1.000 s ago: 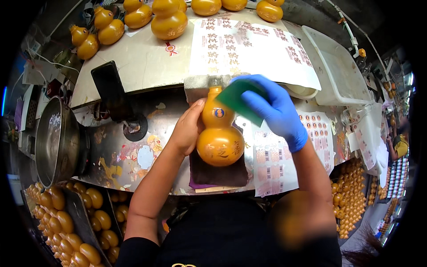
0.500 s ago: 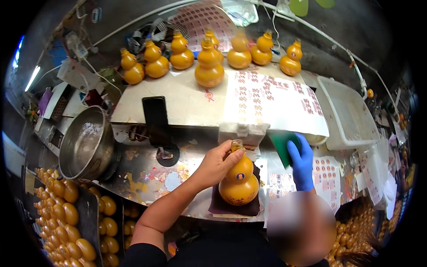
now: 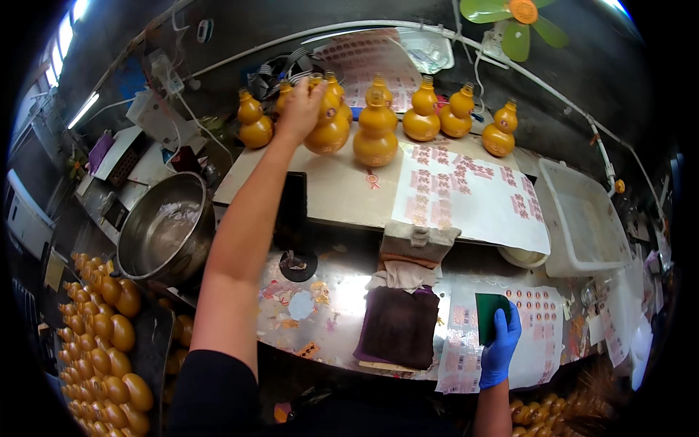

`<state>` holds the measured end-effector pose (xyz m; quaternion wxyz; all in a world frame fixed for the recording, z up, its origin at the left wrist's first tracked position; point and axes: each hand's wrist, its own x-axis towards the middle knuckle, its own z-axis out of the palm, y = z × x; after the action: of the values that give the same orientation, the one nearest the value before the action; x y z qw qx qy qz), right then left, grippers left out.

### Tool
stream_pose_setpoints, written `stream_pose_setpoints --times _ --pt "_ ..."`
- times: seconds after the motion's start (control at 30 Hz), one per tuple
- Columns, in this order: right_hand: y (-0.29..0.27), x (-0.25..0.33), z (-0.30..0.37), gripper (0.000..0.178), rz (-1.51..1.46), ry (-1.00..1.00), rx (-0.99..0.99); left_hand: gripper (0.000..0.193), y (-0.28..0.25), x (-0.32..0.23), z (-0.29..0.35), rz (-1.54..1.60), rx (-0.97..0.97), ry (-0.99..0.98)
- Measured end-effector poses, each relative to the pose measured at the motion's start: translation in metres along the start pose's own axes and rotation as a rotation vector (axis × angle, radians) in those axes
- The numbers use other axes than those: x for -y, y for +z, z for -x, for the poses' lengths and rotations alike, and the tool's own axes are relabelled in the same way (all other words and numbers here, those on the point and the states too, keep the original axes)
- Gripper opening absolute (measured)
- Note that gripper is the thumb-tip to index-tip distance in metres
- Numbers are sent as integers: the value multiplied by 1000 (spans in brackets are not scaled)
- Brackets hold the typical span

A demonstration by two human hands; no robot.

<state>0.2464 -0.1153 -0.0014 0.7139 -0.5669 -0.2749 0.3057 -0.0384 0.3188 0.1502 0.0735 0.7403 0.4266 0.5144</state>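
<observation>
My bare left hand (image 3: 302, 109) reaches to the back of the raised board and grips the neck of an amber gourd-shaped bottle (image 3: 327, 135). More gourd-shaped bottles of the same kind (image 3: 376, 142) stand in a loose row around it, and my hand partly hides one behind it. In a blue glove, my right hand (image 3: 502, 346) is low on the right, closed around a flat dark green scraper-like piece (image 3: 491, 317) above printed sticker sheets (image 3: 539, 320). A folded dark brown cloth (image 3: 398, 328) lies at the front of the metal bench with no bottle on it.
A phone on a round stand (image 3: 291, 207) rises left of the middle. Further left is a large metal pot (image 3: 191, 251). On the right stands a translucent plastic tub (image 3: 588, 251). Racks of gourd bottles (image 3: 109, 328) fill the lower left. A green-bladed fan (image 3: 515, 41) hangs above.
My left hand has carried the bottle from the brown cloth up to the back row on the board. The gloved right hand has come lower with the green piece. The view has shifted.
</observation>
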Motion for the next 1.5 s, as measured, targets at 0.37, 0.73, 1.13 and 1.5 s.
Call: stream_pose_setpoints --times 0.37,0.73,1.13,1.5 --pt "-12 -28 -15 41 -273 138 94 51 -5 38 11 -17 77 -267" --pt "52 3 -5 43 -828 577 672 21 -442 51 241 -1093 -399 -382" --pt "8 -37 9 32 -590 152 534 30 -512 92 304 -1120 -98 -640" --pt "-4 -34 17 20 -644 186 544 18 -511 -57 234 -551 -39 -323"
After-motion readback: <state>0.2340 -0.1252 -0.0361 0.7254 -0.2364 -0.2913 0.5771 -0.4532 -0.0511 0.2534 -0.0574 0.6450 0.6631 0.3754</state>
